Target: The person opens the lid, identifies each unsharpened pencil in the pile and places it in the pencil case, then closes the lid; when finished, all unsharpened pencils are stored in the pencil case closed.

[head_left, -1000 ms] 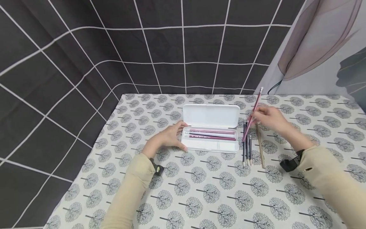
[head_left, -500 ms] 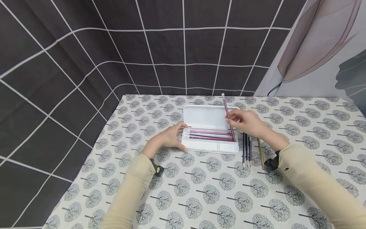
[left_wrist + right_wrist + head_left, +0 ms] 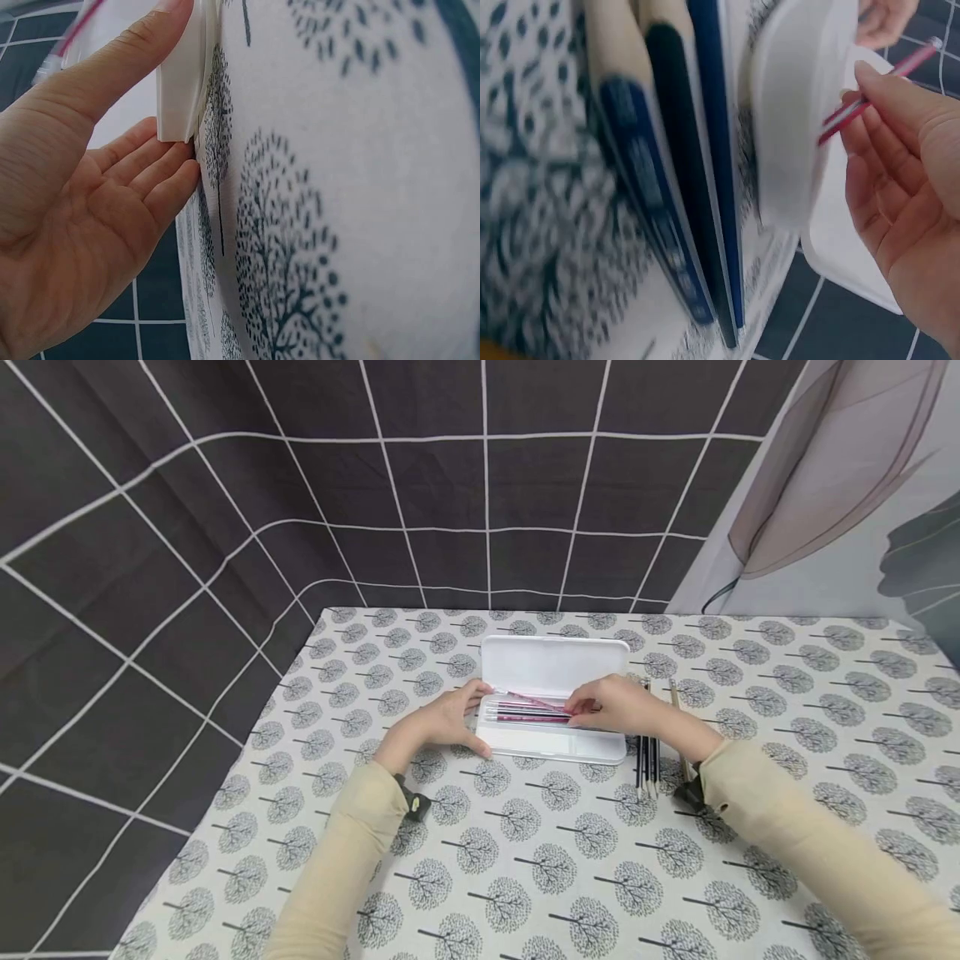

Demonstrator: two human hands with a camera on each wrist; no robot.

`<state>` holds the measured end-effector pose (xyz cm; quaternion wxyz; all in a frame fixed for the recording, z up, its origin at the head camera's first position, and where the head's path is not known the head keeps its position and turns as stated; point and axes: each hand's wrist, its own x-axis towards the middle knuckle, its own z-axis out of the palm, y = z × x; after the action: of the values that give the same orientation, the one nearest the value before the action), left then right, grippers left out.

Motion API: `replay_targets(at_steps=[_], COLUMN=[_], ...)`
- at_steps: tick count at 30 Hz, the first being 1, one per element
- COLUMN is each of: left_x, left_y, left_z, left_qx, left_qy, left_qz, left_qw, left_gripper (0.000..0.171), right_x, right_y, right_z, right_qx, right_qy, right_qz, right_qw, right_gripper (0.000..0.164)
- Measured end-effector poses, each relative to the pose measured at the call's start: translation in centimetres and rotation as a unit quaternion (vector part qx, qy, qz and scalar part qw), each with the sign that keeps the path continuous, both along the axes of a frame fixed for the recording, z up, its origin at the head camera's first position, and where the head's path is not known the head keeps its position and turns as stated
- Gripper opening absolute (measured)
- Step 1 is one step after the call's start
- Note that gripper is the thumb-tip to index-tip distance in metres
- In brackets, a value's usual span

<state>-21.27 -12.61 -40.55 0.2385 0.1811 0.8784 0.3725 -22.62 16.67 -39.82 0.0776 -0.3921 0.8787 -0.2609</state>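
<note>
An open white pencil case lies on the patterned cloth, its lid tipped back. Several pink and dark pencils lie in its back part. My left hand holds the case by its left end, thumb at the front and fingers at the back; the left wrist view shows the thumb along the case wall. Over the right half of the case, my right hand pinches a pink pencil between thumb and fingers. That pencil slants low over the others, its white-tipped end toward the left.
Several dark pencils lie side by side just right of the case, their bare wood ends toward me. Beyond them is a brown stick, partly hidden by the right forearm. A dark gridded curtain hangs behind the table.
My right hand has carried the pink pencil left, from above the dark pencils to over the case, and lowered it from steep to nearly flat. The left hand stays put.
</note>
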Motion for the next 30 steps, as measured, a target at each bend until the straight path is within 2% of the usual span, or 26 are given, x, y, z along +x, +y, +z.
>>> replay_targets(at_steps=[5, 13, 19, 25, 30], left_x=[0.0, 0.0, 0.0, 0.0, 0.0], left_y=[0.1, 0.0, 0.1, 0.1, 0.2], left_z=[-0.1, -0.2, -0.2, 0.0, 0.0], left_qx=[0.004, -0.009, -0.015, -0.013, -0.014], left_qy=[-0.002, 0.005, 0.002, -0.004, -0.004], left_qz=[-0.003, 0.001, 0.003, 0.009, 0.009], left_qw=[1.0000, 0.9999, 0.9999, 0.9999, 0.9999], left_gripper=[0.099, 0.098, 0.098, 0.098, 0.097], right_x=[0.0, -0.3, 0.1, 0.5, 1.2], right_y=[-0.1, 0.6, 2.0, 4.9, 7.7], right_z=[-0.3, -0.8, -0.1, 0.6, 0.9], right_qx=[0.014, -0.005, -0.010, -0.020, -0.024], right_qy=[-0.014, -0.025, -0.020, -0.019, -0.056], right_qz=[0.005, 0.024, 0.017, -0.026, -0.086], right_qw=[1.000, 0.999, 1.000, 0.999, 0.994], right_gripper=[0.018, 0.013, 0.012, 0.014, 0.016])
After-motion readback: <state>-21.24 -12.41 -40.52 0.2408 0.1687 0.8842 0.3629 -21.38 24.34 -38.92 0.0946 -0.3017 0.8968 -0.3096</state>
